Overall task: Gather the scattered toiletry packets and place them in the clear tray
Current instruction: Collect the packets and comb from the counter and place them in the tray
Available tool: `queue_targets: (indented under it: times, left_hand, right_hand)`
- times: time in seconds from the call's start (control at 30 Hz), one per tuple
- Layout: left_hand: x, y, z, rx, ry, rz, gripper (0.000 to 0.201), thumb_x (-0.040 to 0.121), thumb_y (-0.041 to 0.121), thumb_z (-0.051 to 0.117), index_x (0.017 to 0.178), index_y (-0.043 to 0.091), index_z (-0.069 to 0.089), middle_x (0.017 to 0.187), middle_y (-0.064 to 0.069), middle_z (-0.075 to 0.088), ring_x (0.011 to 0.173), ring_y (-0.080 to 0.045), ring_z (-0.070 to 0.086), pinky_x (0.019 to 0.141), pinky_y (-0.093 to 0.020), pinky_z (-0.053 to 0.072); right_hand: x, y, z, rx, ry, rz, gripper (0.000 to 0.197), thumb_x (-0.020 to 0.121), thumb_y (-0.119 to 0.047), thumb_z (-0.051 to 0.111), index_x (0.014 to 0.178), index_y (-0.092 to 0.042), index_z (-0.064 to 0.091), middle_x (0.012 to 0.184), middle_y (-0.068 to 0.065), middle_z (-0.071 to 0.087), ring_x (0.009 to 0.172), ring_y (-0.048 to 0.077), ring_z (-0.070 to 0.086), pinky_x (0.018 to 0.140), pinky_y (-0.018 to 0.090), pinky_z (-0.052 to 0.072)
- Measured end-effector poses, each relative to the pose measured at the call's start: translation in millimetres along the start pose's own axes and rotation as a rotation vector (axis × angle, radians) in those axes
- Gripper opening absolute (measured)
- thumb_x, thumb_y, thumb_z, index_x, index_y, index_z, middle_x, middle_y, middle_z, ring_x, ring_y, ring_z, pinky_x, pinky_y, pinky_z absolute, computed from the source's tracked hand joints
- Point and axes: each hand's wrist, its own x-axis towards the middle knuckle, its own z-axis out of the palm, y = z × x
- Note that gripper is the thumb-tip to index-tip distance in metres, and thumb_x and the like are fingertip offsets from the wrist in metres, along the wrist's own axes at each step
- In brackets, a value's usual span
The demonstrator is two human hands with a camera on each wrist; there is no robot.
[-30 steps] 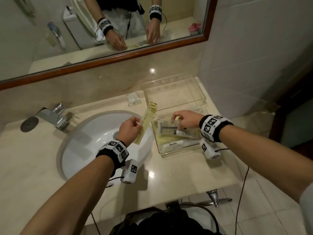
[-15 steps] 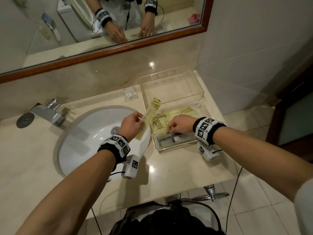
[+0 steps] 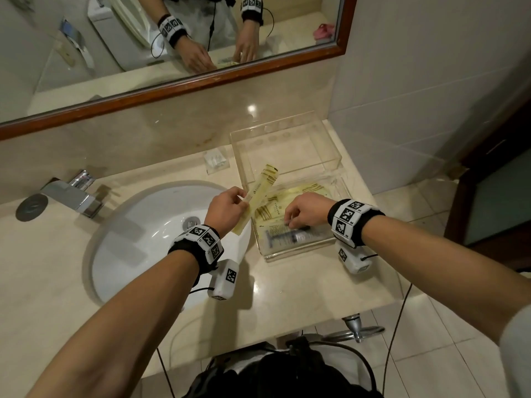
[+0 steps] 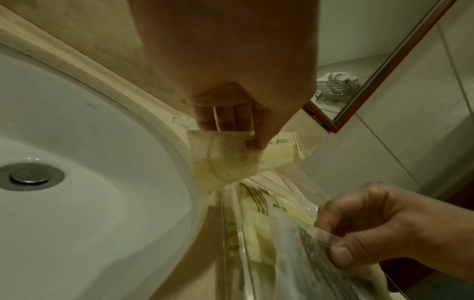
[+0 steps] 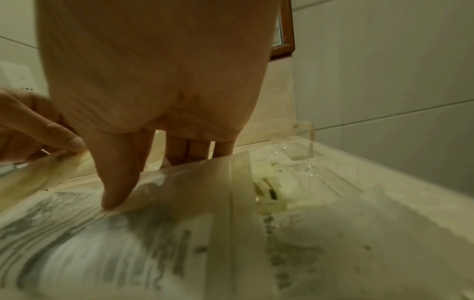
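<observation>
Pinching a long yellow packet [image 3: 260,196] at the sink's [image 3: 138,239] edge, left hand [image 3: 225,209] holds it tilted beside the clear tray [image 3: 343,193]. Right hand [image 3: 304,209], fingers curled, grips a printed packet [image 3: 283,234] inside the tray w/ other packets, on the bench [image 3: 301,285].

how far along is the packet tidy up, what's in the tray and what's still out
Done: flat yellow packets lie in the clear tray. In hand: the right hand pinches a clear razor packet low in the tray; the left hand holds a long yellow packet beside it. Left: a small clear packet sits on the counter behind the sink.
</observation>
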Motion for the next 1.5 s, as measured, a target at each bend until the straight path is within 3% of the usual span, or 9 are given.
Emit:
queue_targets:
  times: [0.23, 0.33, 0.43, 0.57, 0.77, 0.9, 1.03, 1.2, 1.5]
  left_hand:
    - [3, 9, 4, 0.035, -0.035, 0.067, 0.014, 0.091, 0.016, 0.056, 0.093, 0.026, 0.065, 0.081, -0.004, 0.07, 0.074, -0.026, 0.062, 0.076, -0.04, 0.053]
    - [5, 14, 9, 0.09, -0.082, 0.092, 0.018, 0.094, 0.02, 0.054, 0.106, 0.023, 0.067, 0.089, -0.005, 0.072, 0.082, -0.027, 0.063, 0.076, -0.038, 0.052]
    - [8, 21, 17, 0.137, -0.156, 0.109, 0.024, 0.096, 0.02, 0.053, 0.114, 0.022, 0.068, 0.104, -0.006, 0.071, 0.1, -0.025, 0.062, 0.092, -0.039, 0.049]
    - [8, 31, 29, 0.187, -0.232, 0.151, 0.026, 0.096, 0.018, 0.053, 0.116, 0.022, 0.068, 0.11, -0.009, 0.07, 0.106, -0.025, 0.06, 0.097, -0.039, 0.046]
    - [6, 31, 37, 0.241, -0.263, 0.265, 0.034, 0.091, 0.011, 0.057, 0.123, 0.023, 0.064, 0.119, -0.003, 0.065, 0.103, -0.018, 0.057, 0.089, -0.029, 0.042]
    - [7, 21, 37, 0.391, -0.308, 0.325, 0.05, 0.086, 0.006, 0.06, 0.132, 0.026, 0.056, 0.144, -0.005, 0.047, 0.133, -0.024, 0.038, 0.111, -0.041, 0.032]
    - [5, 9, 36, 0.497, -0.441, 0.314, 0.064, 0.089, 0.019, 0.063, 0.146, 0.034, 0.037, 0.162, -0.002, 0.011, 0.148, -0.02, 0.007, 0.119, -0.041, 0.011]
    - [4, 3, 37, 0.639, -0.555, 0.352, 0.066, 0.098, 0.033, 0.05, 0.153, 0.03, 0.014, 0.161, -0.002, -0.011, 0.148, -0.02, -0.014, 0.121, -0.042, 0.001]
    - [-5, -2, 38, 0.86, -0.586, 0.352, 0.06, 0.103, 0.044, 0.025, 0.152, 0.034, -0.01, 0.159, 0.003, -0.022, 0.147, -0.019, -0.018, 0.116, -0.042, -0.014]
  right_hand:
    - [1, 17, -9, 0.088, 0.262, 0.102, 0.024, 0.084, -0.046, 0.067, 0.095, -0.024, 0.063, 0.088, -0.01, 0.061, 0.086, 0.013, 0.058, 0.076, 0.03, 0.049]
    - [1, 24, -16, 0.261, 0.401, 0.141, 0.04, 0.083, -0.048, 0.067, 0.112, -0.024, 0.051, 0.094, -0.006, 0.059, 0.086, 0.014, 0.058, 0.077, 0.033, 0.048]
    - [-2, 26, -18, 0.45, 0.431, 0.118, 0.049, 0.088, -0.036, 0.065, 0.13, -0.024, 0.044, 0.103, 0.0, 0.058, 0.092, 0.017, 0.058, 0.084, 0.033, 0.048]
    - [-4, 31, -13, 0.526, 0.4, 0.129, 0.019, 0.092, -0.014, 0.059, 0.107, -0.022, 0.065, 0.082, 0.0, 0.06, 0.075, 0.016, 0.056, 0.07, 0.029, 0.046]
    - [-3, 41, -7, 0.468, 0.405, 0.173, 0.019, 0.092, -0.011, 0.056, 0.087, -0.023, 0.071, 0.067, -0.006, 0.055, 0.06, 0.014, 0.049, 0.06, 0.025, 0.041]
    - [0, 37, -5, 0.396, 0.432, 0.187, 0.019, 0.093, -0.013, 0.056, 0.088, -0.024, 0.071, 0.072, -0.011, 0.056, 0.063, 0.012, 0.051, 0.056, 0.022, 0.038]
    - [4, 35, -3, 0.324, 0.412, 0.172, 0.014, 0.09, -0.019, 0.06, 0.096, -0.028, 0.069, 0.098, -0.005, 0.061, 0.093, 0.017, 0.06, 0.084, 0.03, 0.049]
    - [-2, 30, -4, -0.022, 0.197, 0.092, 0.051, 0.088, -0.041, 0.064, 0.136, -0.034, 0.05, 0.147, 0.001, 0.039, 0.139, 0.02, 0.025, 0.112, 0.043, 0.02]
    - [-13, 40, 7, -0.243, -0.047, 0.055, 0.084, 0.089, -0.058, 0.053, 0.153, -0.039, 0.002, 0.163, -0.002, -0.01, 0.149, 0.019, -0.012, 0.116, 0.052, -0.004]
